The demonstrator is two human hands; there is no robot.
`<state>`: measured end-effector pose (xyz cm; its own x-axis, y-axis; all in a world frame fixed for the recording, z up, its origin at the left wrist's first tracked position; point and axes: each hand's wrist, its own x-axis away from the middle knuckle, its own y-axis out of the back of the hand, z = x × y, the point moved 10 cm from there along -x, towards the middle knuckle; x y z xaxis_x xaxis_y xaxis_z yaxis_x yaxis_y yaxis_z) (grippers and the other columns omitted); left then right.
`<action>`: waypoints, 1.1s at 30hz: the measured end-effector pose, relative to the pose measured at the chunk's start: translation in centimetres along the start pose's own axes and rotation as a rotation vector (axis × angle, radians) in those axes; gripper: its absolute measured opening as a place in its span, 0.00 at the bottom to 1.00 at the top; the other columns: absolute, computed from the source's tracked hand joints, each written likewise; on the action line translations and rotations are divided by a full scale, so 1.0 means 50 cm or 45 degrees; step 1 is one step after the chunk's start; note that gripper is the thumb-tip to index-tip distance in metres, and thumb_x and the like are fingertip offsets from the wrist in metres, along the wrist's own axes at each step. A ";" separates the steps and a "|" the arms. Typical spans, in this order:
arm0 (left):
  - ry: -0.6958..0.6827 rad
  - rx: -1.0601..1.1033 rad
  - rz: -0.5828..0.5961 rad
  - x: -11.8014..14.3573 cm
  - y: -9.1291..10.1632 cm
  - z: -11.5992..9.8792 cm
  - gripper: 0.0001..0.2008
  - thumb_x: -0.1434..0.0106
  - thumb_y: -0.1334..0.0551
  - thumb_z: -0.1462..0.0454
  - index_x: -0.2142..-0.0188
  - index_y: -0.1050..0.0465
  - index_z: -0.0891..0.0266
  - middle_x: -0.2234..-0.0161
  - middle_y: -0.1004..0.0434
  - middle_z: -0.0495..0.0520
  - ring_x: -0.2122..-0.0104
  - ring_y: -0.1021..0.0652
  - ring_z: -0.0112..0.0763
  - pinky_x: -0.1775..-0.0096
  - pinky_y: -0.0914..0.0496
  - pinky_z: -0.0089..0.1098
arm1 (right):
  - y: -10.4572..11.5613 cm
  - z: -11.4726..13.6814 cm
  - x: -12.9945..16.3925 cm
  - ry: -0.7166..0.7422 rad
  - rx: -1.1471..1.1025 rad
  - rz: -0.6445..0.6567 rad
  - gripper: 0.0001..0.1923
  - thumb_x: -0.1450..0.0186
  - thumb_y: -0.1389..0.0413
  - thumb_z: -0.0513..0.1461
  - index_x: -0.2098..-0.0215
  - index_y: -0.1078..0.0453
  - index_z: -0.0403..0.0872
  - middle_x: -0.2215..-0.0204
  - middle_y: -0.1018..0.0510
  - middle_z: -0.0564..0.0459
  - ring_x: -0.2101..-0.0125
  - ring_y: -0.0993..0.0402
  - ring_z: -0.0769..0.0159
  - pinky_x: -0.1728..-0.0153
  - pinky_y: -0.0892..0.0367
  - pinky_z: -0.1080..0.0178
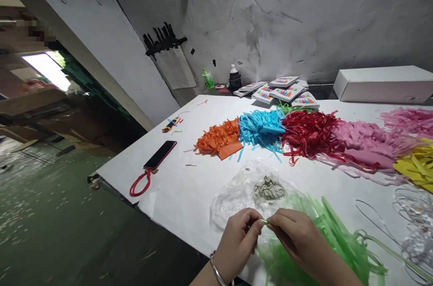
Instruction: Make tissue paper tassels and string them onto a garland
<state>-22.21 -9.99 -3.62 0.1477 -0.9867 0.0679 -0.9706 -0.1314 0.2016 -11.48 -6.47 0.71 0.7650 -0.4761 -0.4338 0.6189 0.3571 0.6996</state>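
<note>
— Pinching the twisted end of the green paper strips (324, 232), is it? Both hands?

— Yes: left hand (237, 243) and right hand (297, 241) meet fingertip to fingertip on it at the near table (182, 196) edge, the fringe trailing right. I'd judge the twist needs tightening next.

— Anything crowding them?

— A clear plastic bag (237, 191) just beyond; farther off a phone (160, 155), then orange tassels (219, 139), blue tassels (262, 128), red tassels (309, 135), and booklets (284, 89) by the wall.

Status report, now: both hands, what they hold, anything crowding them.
Left hand and right hand both pinched on green paper strip. Green fringe bundle trails right. Clear plastic bag just beyond the hands; not blocking.
</note>
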 end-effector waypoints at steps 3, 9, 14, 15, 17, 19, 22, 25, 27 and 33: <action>-0.006 0.007 -0.037 -0.002 0.004 -0.002 0.20 0.34 0.39 0.48 0.68 0.27 0.64 0.75 0.33 0.48 0.83 0.32 0.20 0.79 0.37 0.23 | 0.001 -0.006 0.000 -0.041 -0.090 -0.009 0.09 0.27 0.52 0.36 0.63 0.31 0.48 0.74 0.26 0.55 0.74 0.30 0.68 0.73 0.42 0.67; 0.131 0.255 -0.068 -0.011 0.020 0.011 0.23 0.40 0.34 0.45 0.68 0.25 0.66 0.77 0.26 0.51 0.82 0.28 0.24 0.77 0.32 0.25 | 0.013 -0.013 -0.005 -0.055 -0.130 -0.076 0.08 0.27 0.50 0.36 0.60 0.29 0.48 0.73 0.24 0.54 0.74 0.28 0.69 0.72 0.39 0.67; 0.133 0.267 -0.100 -0.010 0.026 0.013 0.21 0.39 0.34 0.48 0.67 0.25 0.66 0.81 0.27 0.49 0.82 0.27 0.26 0.75 0.30 0.27 | 0.022 -0.011 -0.008 -0.051 -0.134 -0.109 0.09 0.27 0.52 0.36 0.60 0.29 0.47 0.72 0.23 0.53 0.73 0.27 0.68 0.72 0.37 0.66; 0.110 0.266 -0.117 -0.009 0.026 0.011 0.20 0.39 0.34 0.49 0.66 0.25 0.66 0.80 0.26 0.49 0.81 0.26 0.26 0.74 0.29 0.28 | 0.022 -0.011 -0.009 -0.055 -0.133 -0.106 0.09 0.27 0.52 0.36 0.60 0.29 0.47 0.72 0.23 0.53 0.72 0.27 0.68 0.71 0.36 0.66; 0.057 0.238 -0.170 -0.005 0.029 0.008 0.16 0.38 0.34 0.53 0.65 0.24 0.66 0.77 0.25 0.50 0.80 0.25 0.27 0.73 0.28 0.28 | 0.021 -0.010 -0.010 -0.063 -0.134 -0.082 0.09 0.27 0.51 0.36 0.60 0.29 0.48 0.71 0.23 0.53 0.72 0.26 0.68 0.70 0.35 0.66; -0.003 0.170 -0.227 0.000 0.032 0.002 0.12 0.37 0.35 0.57 0.66 0.25 0.65 0.75 0.25 0.51 0.79 0.24 0.27 0.74 0.28 0.27 | 0.016 -0.009 -0.011 -0.068 -0.133 -0.048 0.07 0.27 0.50 0.38 0.59 0.29 0.48 0.70 0.22 0.52 0.70 0.25 0.68 0.69 0.34 0.66; -0.149 0.026 -0.251 0.008 0.027 -0.018 0.06 0.37 0.38 0.63 0.67 0.25 0.64 0.74 0.25 0.51 0.79 0.23 0.27 0.74 0.27 0.27 | 0.003 -0.004 -0.011 -0.049 -0.118 -0.006 0.07 0.28 0.49 0.39 0.57 0.30 0.48 0.67 0.21 0.51 0.67 0.24 0.67 0.66 0.34 0.66; -0.405 -0.259 -0.307 0.022 0.025 -0.061 0.06 0.39 0.41 0.69 0.67 0.24 0.62 0.72 0.23 0.51 0.77 0.23 0.27 0.73 0.28 0.26 | -0.008 0.006 -0.012 -0.002 -0.076 0.012 0.09 0.26 0.52 0.38 0.59 0.29 0.48 0.69 0.23 0.52 0.68 0.26 0.67 0.68 0.35 0.67; -0.590 -0.477 -0.406 0.037 0.030 -0.096 0.08 0.41 0.42 0.72 0.68 0.25 0.61 0.74 0.24 0.50 0.76 0.24 0.27 0.72 0.29 0.25 | -0.004 0.014 -0.012 0.016 -0.017 -0.008 0.11 0.26 0.53 0.38 0.61 0.29 0.47 0.70 0.24 0.52 0.69 0.28 0.66 0.68 0.37 0.65; -0.759 -0.632 -0.570 0.054 0.057 -0.147 0.09 0.41 0.44 0.74 0.67 0.29 0.61 0.74 0.27 0.48 0.76 0.26 0.27 0.71 0.30 0.26 | 0.053 0.048 -0.008 0.039 0.160 -0.116 0.11 0.26 0.53 0.37 0.63 0.30 0.46 0.72 0.26 0.51 0.69 0.32 0.63 0.63 0.42 0.60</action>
<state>-23.20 -12.33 4.31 0.2353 -0.7569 -0.6097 -0.6314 -0.5960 0.4962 -10.59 -7.24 4.10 0.7131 -0.4764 -0.5144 0.6602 0.2094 0.7213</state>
